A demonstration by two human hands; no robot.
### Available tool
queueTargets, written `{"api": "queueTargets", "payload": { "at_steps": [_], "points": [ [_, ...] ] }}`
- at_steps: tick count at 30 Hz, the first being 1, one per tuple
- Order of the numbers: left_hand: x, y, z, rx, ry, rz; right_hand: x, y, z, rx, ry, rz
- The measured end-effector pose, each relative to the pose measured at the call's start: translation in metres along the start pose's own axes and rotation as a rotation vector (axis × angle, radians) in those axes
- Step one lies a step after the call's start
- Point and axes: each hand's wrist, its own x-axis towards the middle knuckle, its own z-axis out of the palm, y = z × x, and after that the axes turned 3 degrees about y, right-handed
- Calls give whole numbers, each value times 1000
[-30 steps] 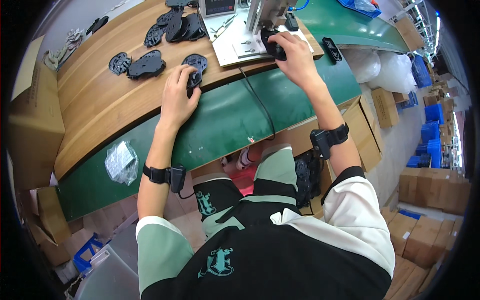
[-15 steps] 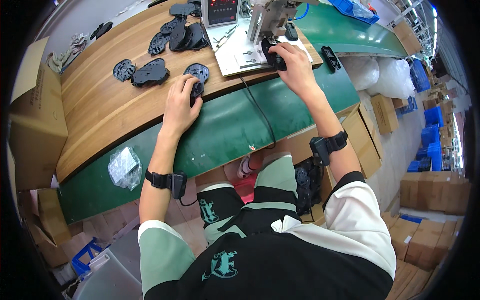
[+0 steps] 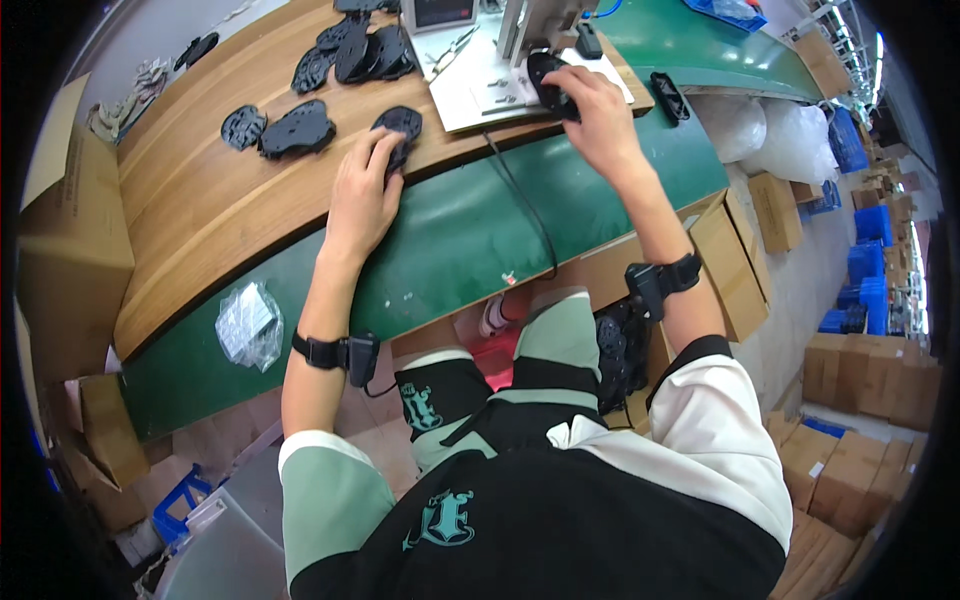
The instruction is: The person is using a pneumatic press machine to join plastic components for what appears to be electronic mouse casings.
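Left hand (image 3: pixel 362 195), head view: partly curled, thumb and fingers around near end of black shell (image 3: pixel 400 122) on wooden board (image 3: pixel 190 200); shell's long axis points away from body, far end leaning slightly right. Right hand (image 3: pixel 603 118): fingers bent over right side of black part (image 3: pixel 546 76) on machine's white base (image 3: pixel 462 106); part lies just left of fingertips, long axis slanting far-left to near-right. Right hand nearer machine column (image 3: pixel 530 30).

This is looking like a factory workshop: a metal machine (image 3: pixel 522 30) is standing on a board-topped green table (image 3: pixel 455 245), black plastic parts (image 3: pixel 372 55) are lying in groups, and blue bins (image 3: pixel 868 262), cardboard boxes (image 3: pixel 868 370) and stuffed clear bags (image 3: pixel 795 142) are crowding the floor.
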Motion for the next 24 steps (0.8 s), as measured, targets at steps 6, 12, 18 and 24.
{"api": "queueTargets", "payload": {
  "at_steps": [6,12,18,24],
  "points": [
    [-5,6,-3,8,21,-3,-9,-8,1,11,24,37],
    [-1,2,-1,-86,108,-68,-4,-6,-2,23,4,47],
    [13,21,-1,-26,250,26,2,-1,-1,53,17,10],
    [49,87,21,270,68,310,-15,2,-19,111,155,18]
  ]
}}
